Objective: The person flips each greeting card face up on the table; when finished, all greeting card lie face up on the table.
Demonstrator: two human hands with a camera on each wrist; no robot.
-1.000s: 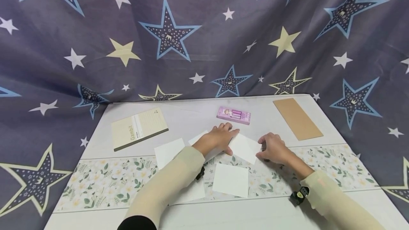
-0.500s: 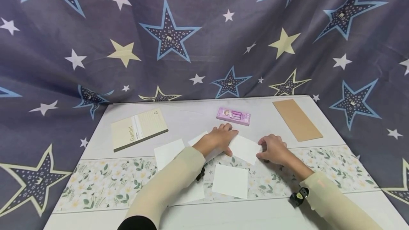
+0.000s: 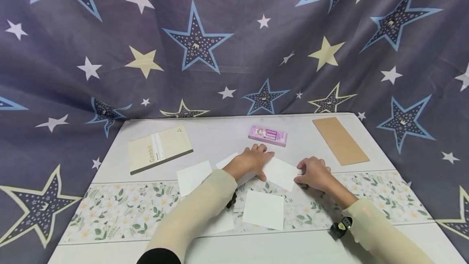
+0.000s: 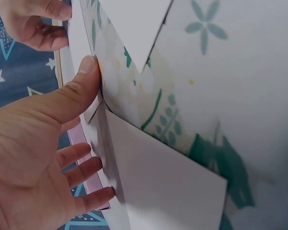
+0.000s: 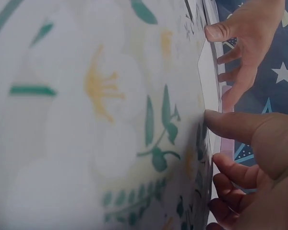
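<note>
In the head view, a white square paper lies at the table's middle between my two hands. My left hand rests at its left side, thumb and fingers spread and loosely bent. My right hand holds its right corner between thumb and curled index finger. In the right wrist view, my right thumb and index finger stand apart at the paper's edge. Nearer lies another white square paper. More white papers, one at the left, lie partly under my left forearm.
A purple patterned box lies behind my hands. A cream notebook is at the back left. On the back right lies a brown cardboard-like rectangle. A star-print curtain hangs behind the table.
Both hands stay at the same paper with almost no movement. The whole head view has shifted slightly downward in the picture.
</note>
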